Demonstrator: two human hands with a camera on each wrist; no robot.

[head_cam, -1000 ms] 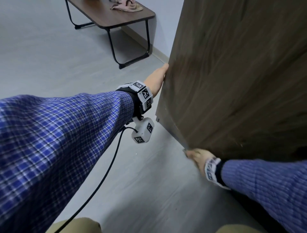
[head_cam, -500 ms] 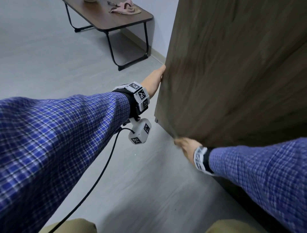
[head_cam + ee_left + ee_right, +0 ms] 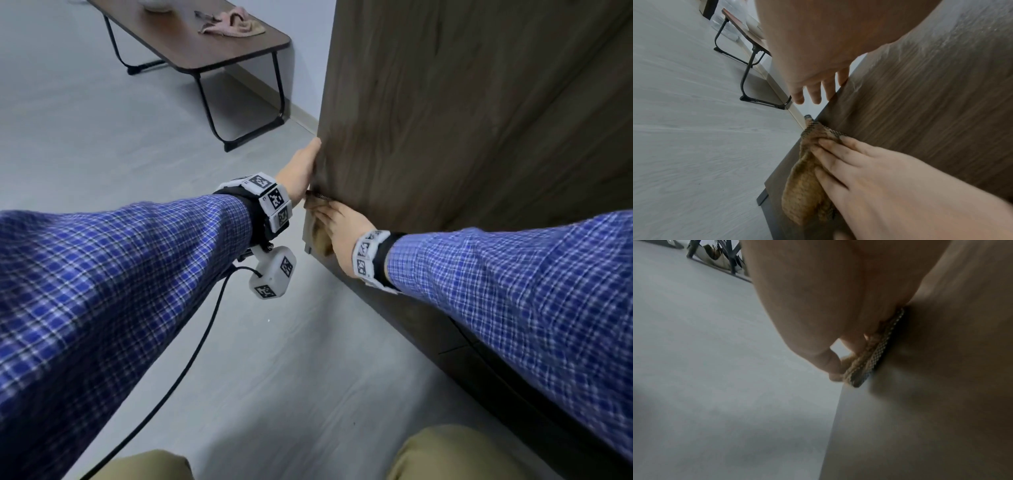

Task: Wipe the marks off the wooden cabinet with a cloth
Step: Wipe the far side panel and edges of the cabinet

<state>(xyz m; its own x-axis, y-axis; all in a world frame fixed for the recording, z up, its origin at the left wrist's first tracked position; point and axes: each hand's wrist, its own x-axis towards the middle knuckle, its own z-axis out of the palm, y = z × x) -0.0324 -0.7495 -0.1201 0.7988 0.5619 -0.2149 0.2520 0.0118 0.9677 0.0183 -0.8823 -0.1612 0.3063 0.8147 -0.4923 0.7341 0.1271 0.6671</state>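
Observation:
The dark wooden cabinet (image 3: 445, 120) fills the right of the head view. My left hand (image 3: 301, 169) rests with straight fingers (image 3: 813, 92) on its vertical front edge. Just below, my right hand (image 3: 337, 224) presses a brown cloth (image 3: 318, 238) against the cabinet side (image 3: 920, 113) close to that edge. In the left wrist view the right hand's fingers (image 3: 838, 151) lie flat over the bunched cloth (image 3: 805, 183). In the right wrist view the thumb (image 3: 828, 361) curls onto the cloth's mesh edge (image 3: 869, 360). No marks on the wood can be made out.
A low dark table (image 3: 212, 51) on black legs stands at the back, with a pink rag (image 3: 233, 25) and a pale bowl (image 3: 157, 5) on it. A black cable (image 3: 191, 359) hangs from my left wrist over the grey floor (image 3: 102, 137). My knees show at the bottom.
My right hand has slid the cloth up and left along the cabinet side, from low on it to just under the left hand. The left hand stays on the edge.

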